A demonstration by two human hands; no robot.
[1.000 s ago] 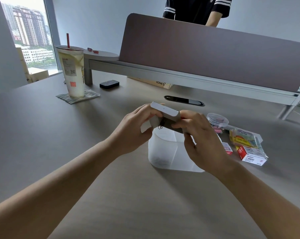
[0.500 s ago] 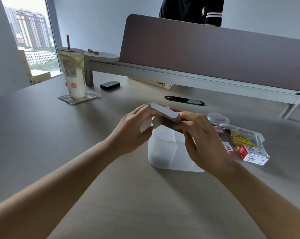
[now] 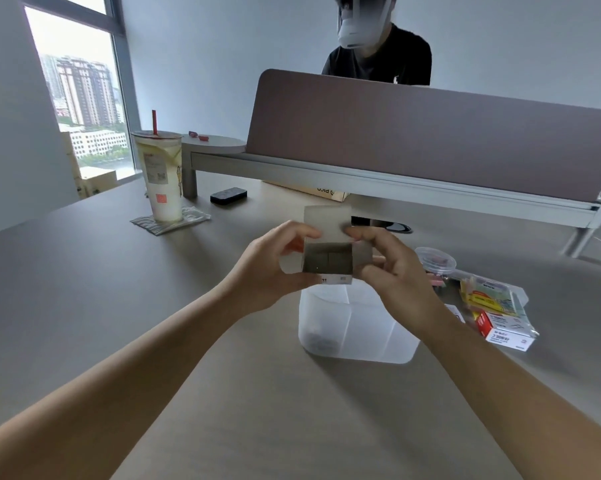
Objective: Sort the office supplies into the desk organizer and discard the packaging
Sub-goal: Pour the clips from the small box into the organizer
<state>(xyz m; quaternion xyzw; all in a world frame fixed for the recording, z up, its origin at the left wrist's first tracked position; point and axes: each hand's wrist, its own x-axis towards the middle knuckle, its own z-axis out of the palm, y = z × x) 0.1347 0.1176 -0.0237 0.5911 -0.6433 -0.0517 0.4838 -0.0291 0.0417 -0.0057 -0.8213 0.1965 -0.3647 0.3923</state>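
- Cardboard, grey inside and white outside, makes up the small box [image 3: 328, 263] held at the centre of the frame, right above the translucent organizer [image 3: 352, 327]; its top flap stands upright and the open mouth faces the camera.
- Inside looks dark and, as far as can be told, empty; whether any supplies remain in a corner cannot be told.
- Left hand [image 3: 271, 271] grips the box's left side, its fingers curled over the top edge and thumb below.
- Right hand [image 3: 392, 271] pinches the right side, with fingertips [image 3: 356, 233] pressing the flap's base.
- To do this step well, I would check the box against the light, tip it once over the organizer, then fold the flap and set it aside as packaging.
- Keep the box low over the organizer's rim so nothing bounces onto the desk [image 3: 153, 323].
- Lower right of centre holds more to sort: a round clear tub [image 3: 434, 259], a clear packet [image 3: 493, 303] and a red-and-white box [image 3: 501, 332], all just beside the right wrist, so a wide swing that way risks a knock.
- Left and lower frame offer open desk for discarding; the drink cup [image 3: 160, 174] stands well apart, upper left.
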